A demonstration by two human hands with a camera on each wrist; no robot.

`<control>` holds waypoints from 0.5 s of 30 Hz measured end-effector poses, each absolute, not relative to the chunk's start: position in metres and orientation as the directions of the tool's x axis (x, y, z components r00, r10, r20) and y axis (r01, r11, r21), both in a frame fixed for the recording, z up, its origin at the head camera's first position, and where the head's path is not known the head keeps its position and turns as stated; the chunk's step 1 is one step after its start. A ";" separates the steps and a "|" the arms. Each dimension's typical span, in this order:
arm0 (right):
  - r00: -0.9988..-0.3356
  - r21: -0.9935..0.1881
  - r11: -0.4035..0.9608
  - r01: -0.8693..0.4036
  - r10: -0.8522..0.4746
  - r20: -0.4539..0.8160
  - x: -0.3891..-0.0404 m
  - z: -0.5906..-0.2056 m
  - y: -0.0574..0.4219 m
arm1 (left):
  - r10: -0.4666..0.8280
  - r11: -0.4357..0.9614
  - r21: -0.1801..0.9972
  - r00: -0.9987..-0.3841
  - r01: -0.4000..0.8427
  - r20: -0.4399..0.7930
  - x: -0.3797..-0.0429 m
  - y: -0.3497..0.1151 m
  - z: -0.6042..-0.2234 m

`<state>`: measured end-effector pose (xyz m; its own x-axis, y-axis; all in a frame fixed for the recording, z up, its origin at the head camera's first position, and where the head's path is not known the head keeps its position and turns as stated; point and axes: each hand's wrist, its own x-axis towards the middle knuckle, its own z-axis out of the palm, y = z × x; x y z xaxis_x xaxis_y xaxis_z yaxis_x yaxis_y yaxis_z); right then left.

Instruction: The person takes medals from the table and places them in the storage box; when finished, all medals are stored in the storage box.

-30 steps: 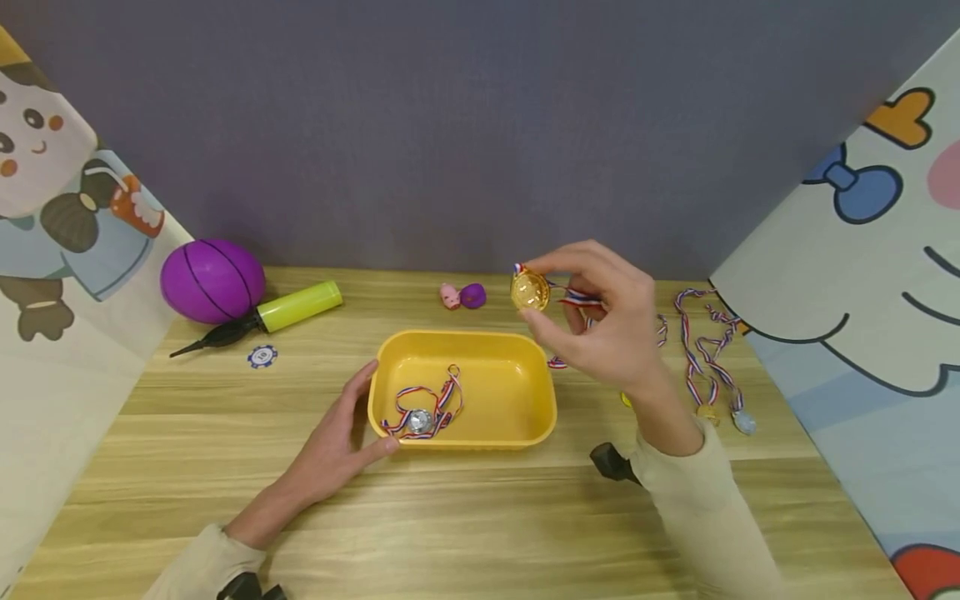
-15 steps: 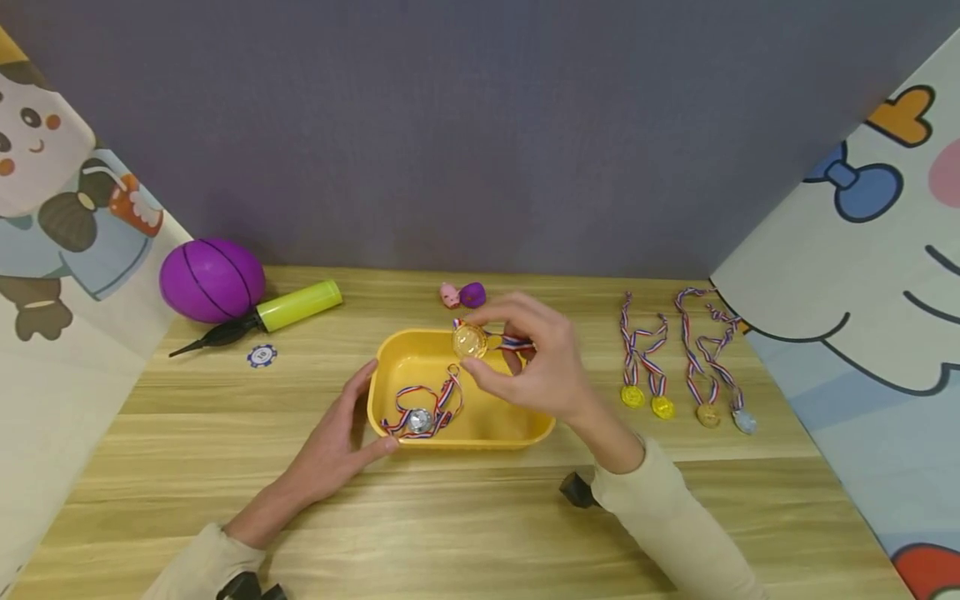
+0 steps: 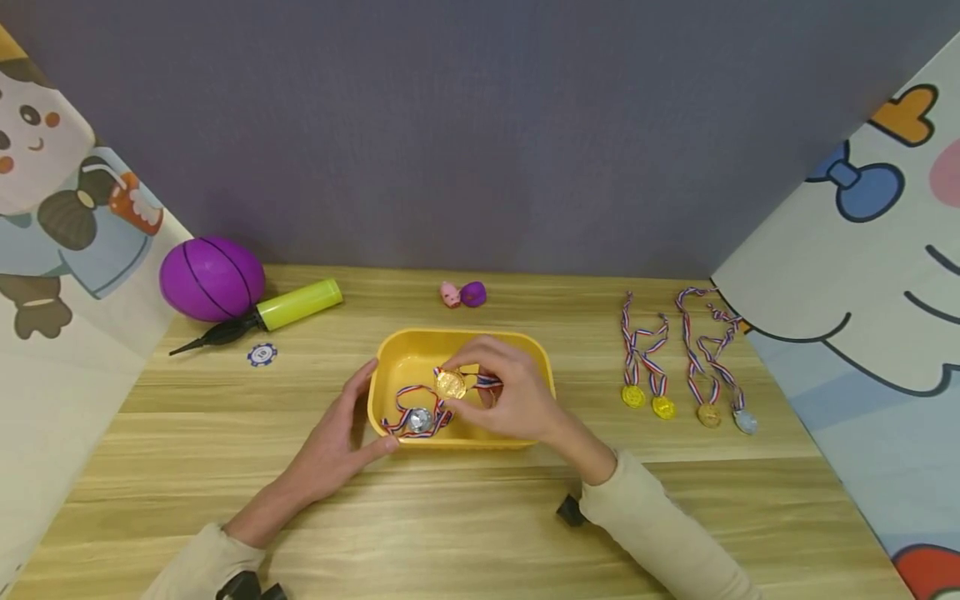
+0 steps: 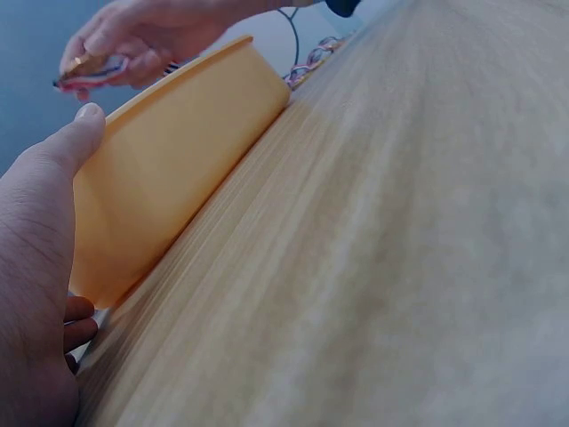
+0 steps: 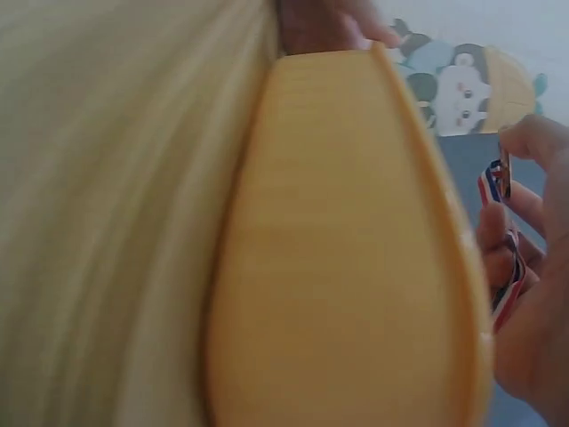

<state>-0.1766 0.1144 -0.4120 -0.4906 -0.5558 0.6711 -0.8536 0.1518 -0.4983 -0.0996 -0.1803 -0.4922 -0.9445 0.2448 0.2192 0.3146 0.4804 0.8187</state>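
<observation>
My right hand (image 3: 513,396) pinches a gold medal (image 3: 451,384) by its edge, thumb below and fingers above. The medal's red, white and blue ribbon (image 5: 507,298) is gathered in the same hand. They are over the yellow plastic basin (image 3: 405,367), above its opening. Inside the basin, at the near left, lies a silver medal (image 3: 420,420) with its striped ribbon, partly covered in the head view by the gold one. My left hand (image 3: 330,446) holds the basin's left end, with the thumb (image 4: 84,129) at the rim and fingertips low at its corner.
Several medals (image 3: 663,407) with ribbons lie side by side on the wooden table (image 3: 480,517) at right. Behind the basin sit small pink and purple toys (image 3: 472,294). At left are a purple ball (image 3: 213,280), a yellow-green hand pump (image 3: 300,305) and a poker chip (image 3: 262,355).
My right hand has carried the gold medal left and toward me, from beyond the basin's back right corner to over its inside. The left hand and basin have stayed put.
</observation>
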 end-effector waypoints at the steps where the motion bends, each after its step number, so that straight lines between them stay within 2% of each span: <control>1: -0.503 -0.504 0.173 -0.846 -0.570 0.649 -0.176 -0.414 0.115 | 0.244 0.484 0.817 -0.945 0.314 0.218 -0.099 -0.180 -0.492; 7: -0.592 -0.545 0.309 -0.779 -0.649 0.478 -0.173 -0.426 0.117 | 0.246 0.492 0.811 -0.944 0.317 0.220 -0.099 -0.180 -0.491; 15: -0.617 -0.446 0.468 -0.763 -0.732 0.288 -0.176 -0.431 0.115 | 0.246 0.489 0.811 -0.943 0.322 0.226 -0.099 -0.180 -0.491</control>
<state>-0.1757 0.1153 -0.4309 -0.6170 -0.7324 0.2880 -0.7632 0.4676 -0.4460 -0.0994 -0.1801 -0.4907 -0.9426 0.2457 0.2260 0.3218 0.4885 0.8110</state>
